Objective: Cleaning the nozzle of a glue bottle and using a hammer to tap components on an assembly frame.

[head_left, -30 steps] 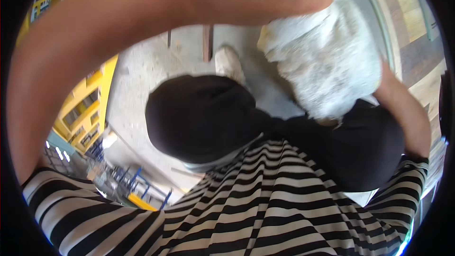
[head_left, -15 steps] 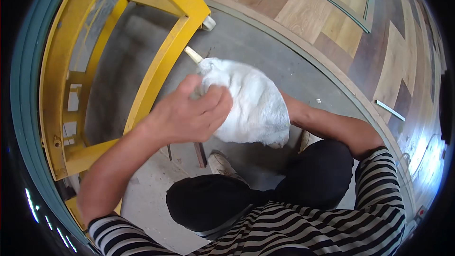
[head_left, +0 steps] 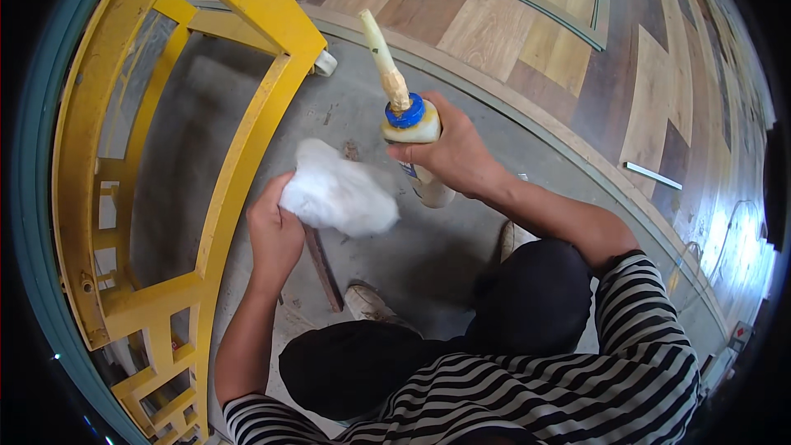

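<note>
My right hand point(head_left: 451, 145) is wrapped round a glue bottle point(head_left: 418, 133) with a blue collar. A long cream nozzle point(head_left: 376, 44) points up and to the left from it, with a tan wrapping near its base. In my left hand point(head_left: 276, 222) a bunched white cloth point(head_left: 339, 194) is gripped by its left edge, a little blurred. The cloth is apart from the bottle, to its left and lower. My palm hides part of the bottle's body.
A yellow metal frame point(head_left: 233, 163) with a pale caster point(head_left: 325, 63) stands at my left. Ahead and right is a wood-patterned platform point(head_left: 474, 31) bearing green frames point(head_left: 550, 12) and a short pale strip point(head_left: 652, 175). A brown bar point(head_left: 323, 270) lies near my shoe point(head_left: 368, 303).
The cloth has come off the bottle and moved left in my left hand. The bottle, covered before except for its nozzle tip, now shows in my right hand, held upright. The view has shifted slightly.
</note>
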Available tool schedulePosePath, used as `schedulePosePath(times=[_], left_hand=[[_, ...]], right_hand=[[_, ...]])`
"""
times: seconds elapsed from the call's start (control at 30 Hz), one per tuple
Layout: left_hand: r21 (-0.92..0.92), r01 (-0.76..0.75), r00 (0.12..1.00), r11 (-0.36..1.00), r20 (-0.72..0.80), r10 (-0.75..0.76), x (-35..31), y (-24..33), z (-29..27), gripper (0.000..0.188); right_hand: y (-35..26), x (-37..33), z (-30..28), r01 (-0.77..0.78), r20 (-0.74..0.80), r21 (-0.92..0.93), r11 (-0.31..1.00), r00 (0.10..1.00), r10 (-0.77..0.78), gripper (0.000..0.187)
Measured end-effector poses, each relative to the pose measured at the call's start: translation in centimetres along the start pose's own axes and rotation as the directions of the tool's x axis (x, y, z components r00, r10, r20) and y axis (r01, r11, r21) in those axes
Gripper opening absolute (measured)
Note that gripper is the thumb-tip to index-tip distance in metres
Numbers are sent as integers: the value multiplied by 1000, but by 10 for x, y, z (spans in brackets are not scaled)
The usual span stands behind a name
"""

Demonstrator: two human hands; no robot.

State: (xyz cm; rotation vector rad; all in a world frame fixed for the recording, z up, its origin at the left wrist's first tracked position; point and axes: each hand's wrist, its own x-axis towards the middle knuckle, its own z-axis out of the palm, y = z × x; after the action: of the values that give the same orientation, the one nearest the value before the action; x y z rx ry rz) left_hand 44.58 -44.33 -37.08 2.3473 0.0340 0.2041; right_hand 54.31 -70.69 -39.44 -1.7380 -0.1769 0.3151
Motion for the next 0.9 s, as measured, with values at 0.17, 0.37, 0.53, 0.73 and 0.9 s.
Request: schedulePosePath(times=[0.17, 0.37, 0.53, 0.73, 0.9], left_hand=[[-491, 181, 978, 852, -3, -209, 31, 5, 28, 37], [-499, 7, 979, 867, 179, 95, 25, 46, 78, 47], [-876, 317, 940, 363, 239, -243, 31, 32, 96, 45], [-890, 416, 885, 185, 350, -307, 29, 32, 98, 42], [-862, 423, 897, 279, 356, -261, 34, 27, 98, 38]], right_hand=[[6, 1, 2, -101, 132, 356, 929, 990, 57, 55], [8, -2, 11, -167, 204, 644, 747, 978, 43, 56], [-7, -9, 18, -57, 372, 367, 928, 924, -91, 82], [-3, -4, 9, -84, 466, 222, 971, 884, -30, 83], [5, -1, 15, 4, 319, 144, 990, 946, -51, 86]])
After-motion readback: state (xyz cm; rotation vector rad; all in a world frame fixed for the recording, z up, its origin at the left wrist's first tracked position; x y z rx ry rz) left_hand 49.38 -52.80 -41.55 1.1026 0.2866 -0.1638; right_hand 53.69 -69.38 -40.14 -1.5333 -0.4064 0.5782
